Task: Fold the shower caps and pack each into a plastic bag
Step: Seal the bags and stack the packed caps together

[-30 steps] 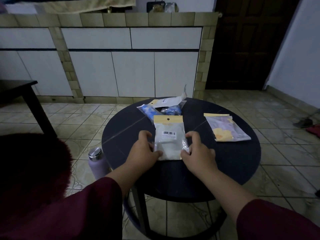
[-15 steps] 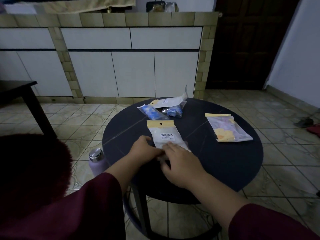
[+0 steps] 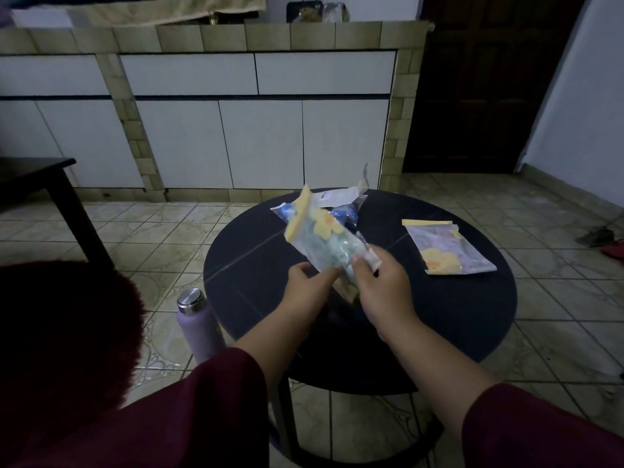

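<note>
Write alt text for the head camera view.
Both hands, left hand and right hand, hold a packed shower-cap bag tilted above a round dark table. Another packed bag lies flat at right.

Two bare forearms enter from 6 o'clock. Left hand [image 3: 309, 289] and right hand [image 3: 380, 291] carry no rings, watch or gloves. Dark maroon long sleeves: left sleeve [image 3: 189, 413] pushed to mid-forearm, right sleeve [image 3: 540, 430] likewise. Plain fabric, no markings visible.
</note>
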